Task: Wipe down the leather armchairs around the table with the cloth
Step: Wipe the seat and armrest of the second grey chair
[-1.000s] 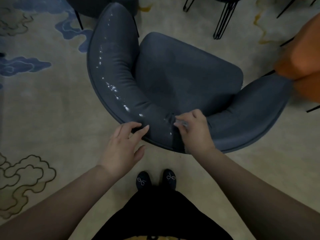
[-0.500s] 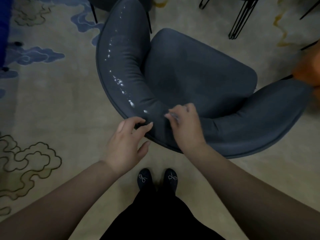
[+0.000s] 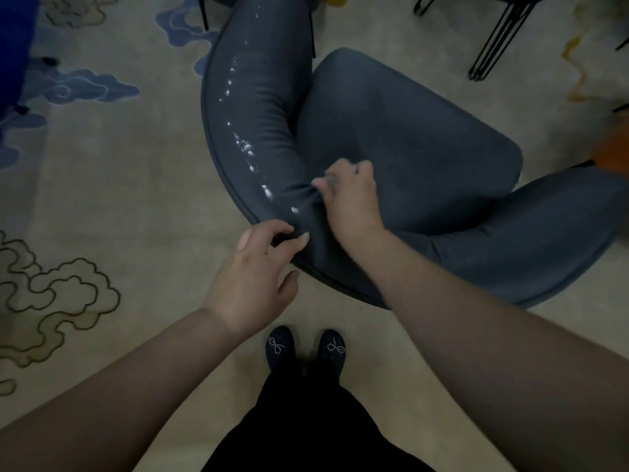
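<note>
A dark grey leather armchair (image 3: pixel 408 137) stands in front of me, seen from above, its curved backrest nearest me. White specks of wet foam (image 3: pixel 243 146) run along the left arm of the backrest. My right hand (image 3: pixel 350 202) grips a dark grey cloth (image 3: pixel 315 212) bunched on top of the backrest at its inner edge. The cloth blends with the leather, and most of it is hidden under the hand. My left hand (image 3: pixel 252 274) rests with bent fingertips on the outer rim of the backrest, thumb held apart.
Black wire table legs (image 3: pixel 493 39) stand at the top right. An orange chair (image 3: pixel 612 148) shows at the right edge and something blue (image 3: pixel 13 46) at the top left. My shoes (image 3: pixel 306 349) are on the patterned carpet just behind the chair.
My right hand has slid the cloth leftward along the backrest top toward the foam specks. The left hand has stayed on the rim, fingers bending more.
</note>
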Tool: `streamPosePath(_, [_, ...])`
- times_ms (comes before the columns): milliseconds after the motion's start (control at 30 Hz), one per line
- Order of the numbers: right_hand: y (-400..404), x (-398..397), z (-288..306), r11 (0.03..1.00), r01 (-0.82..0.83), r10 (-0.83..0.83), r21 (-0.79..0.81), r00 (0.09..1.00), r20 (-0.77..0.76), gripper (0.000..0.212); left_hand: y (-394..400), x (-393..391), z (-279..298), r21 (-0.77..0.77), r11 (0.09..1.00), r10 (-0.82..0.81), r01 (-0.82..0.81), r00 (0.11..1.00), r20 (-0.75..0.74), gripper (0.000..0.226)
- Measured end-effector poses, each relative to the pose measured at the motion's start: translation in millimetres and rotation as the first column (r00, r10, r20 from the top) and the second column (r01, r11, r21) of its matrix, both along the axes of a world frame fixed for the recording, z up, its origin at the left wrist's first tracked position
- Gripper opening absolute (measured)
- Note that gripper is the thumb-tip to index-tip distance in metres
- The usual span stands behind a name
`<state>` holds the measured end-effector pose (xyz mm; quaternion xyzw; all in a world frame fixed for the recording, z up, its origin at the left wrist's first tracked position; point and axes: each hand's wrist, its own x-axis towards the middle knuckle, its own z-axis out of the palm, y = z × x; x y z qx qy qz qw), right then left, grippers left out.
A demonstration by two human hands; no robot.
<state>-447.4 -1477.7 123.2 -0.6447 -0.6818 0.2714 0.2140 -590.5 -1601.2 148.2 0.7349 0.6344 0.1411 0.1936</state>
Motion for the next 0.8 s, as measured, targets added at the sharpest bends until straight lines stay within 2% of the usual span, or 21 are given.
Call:
streamPosePath(33, [5, 9, -1, 0.998, -0.002, 0.002, -0.061, 1.000, 0.013, 0.029, 0, -1, 1, -0.009, 1.000, -0.009, 0.009, 1.000, -0.001, 0.052])
streamPosePath(100, [-6, 29, -2, 0.996, -0.030, 0.030, -0.084, 1.000, -0.001, 0.030, -2, -3, 2, -0.033, 0.999, -0.028, 0.028, 1.000, 0.003, 0.053])
streamPosePath(233, [-63, 46, 12, 0.997, -0.068, 0.069, 0.035, 0.997, -0.031, 0.035, -1, -4, 4, -0.067, 0.997, -0.035, 0.036, 0.999, 0.009, 0.055])
streamPosePath(333, [-60, 33, 11, 0.987, -0.149, 0.150, 0.064, 0.989, -0.012, 0.033, 2, -3, 4, -0.049, 0.999, -0.004, 0.005, 0.999, 0.036, 0.051])
streamPosePath(433, [-11, 19, -6, 0.987, -0.159, 0.159, -0.008, 0.987, -0.010, 0.025, 4, 5, 3, 0.008, 0.995, 0.099, -0.100, 0.991, 0.090, 0.041])
streamPosePath(533, [30, 16, -21, 0.976, -0.159, 0.148, -0.147, 0.986, -0.081, 0.037, -1, 21, 2, 0.033, 0.962, 0.266, -0.272, 0.956, 0.125, 0.036])
streamPosePath(633, [24, 28, -29, 0.972, -0.221, 0.198, -0.078, 0.954, -0.227, 0.033, -5, 37, -2, 0.012, 0.877, 0.473, -0.480, 0.869, 0.147, 0.045])
streamPosePath(700, [15, 42, -31, 0.962, -0.253, 0.206, -0.102, 0.918, -0.338, 0.031, -4, 50, -3, -0.030, 0.765, 0.638, -0.643, 0.751, 0.167, 0.058])
streamPosePath(800, [16, 62, -30, 0.908, -0.375, 0.283, -0.188, 0.878, -0.385, 0.047, 3, 73, -8, -0.168, 0.587, 0.807, -0.792, 0.558, 0.191, 0.084])
